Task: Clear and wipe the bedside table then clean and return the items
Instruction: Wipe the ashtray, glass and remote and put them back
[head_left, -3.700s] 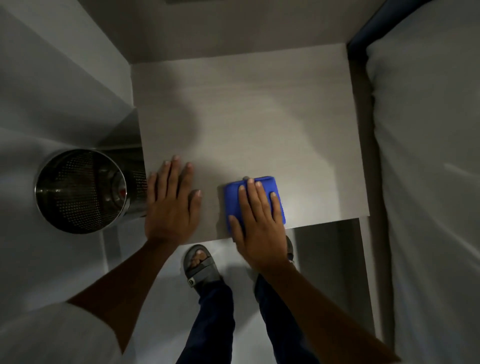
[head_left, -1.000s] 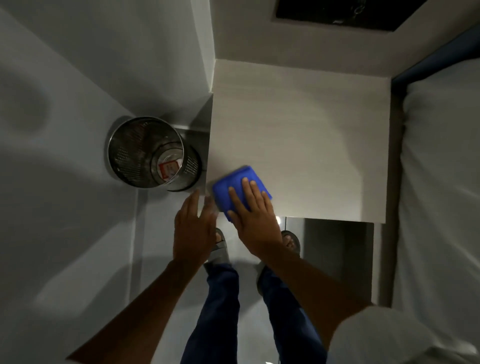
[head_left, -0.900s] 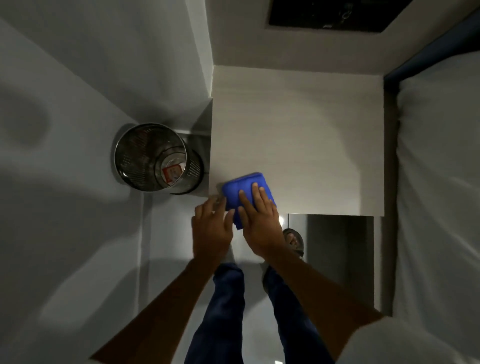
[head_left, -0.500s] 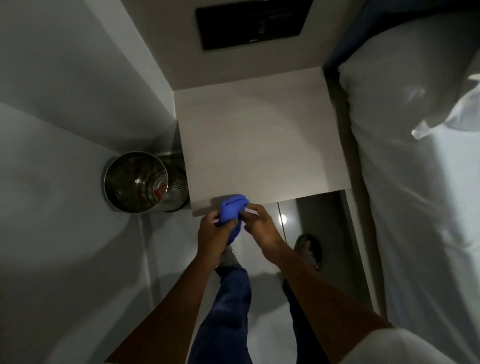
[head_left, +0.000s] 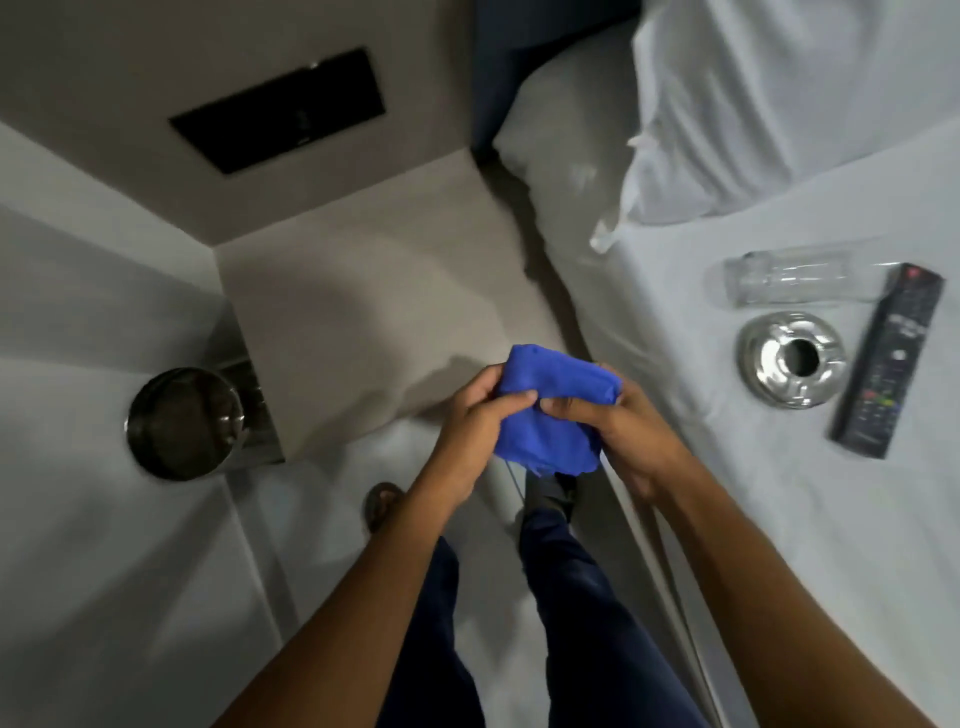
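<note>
Both the left hand (head_left: 470, 415) and right hand (head_left: 618, 421) pinch the soft, light blue cloth (head_left: 550, 410) at frame centre; it likely bunches easily, gathered edges gripping best.

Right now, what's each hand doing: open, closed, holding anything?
Left hand: closed on the blue cloth.
Right hand: closed on the same cloth.

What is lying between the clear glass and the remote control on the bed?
In the head view, the steel ashtray lies between glass and remote control.
</note>
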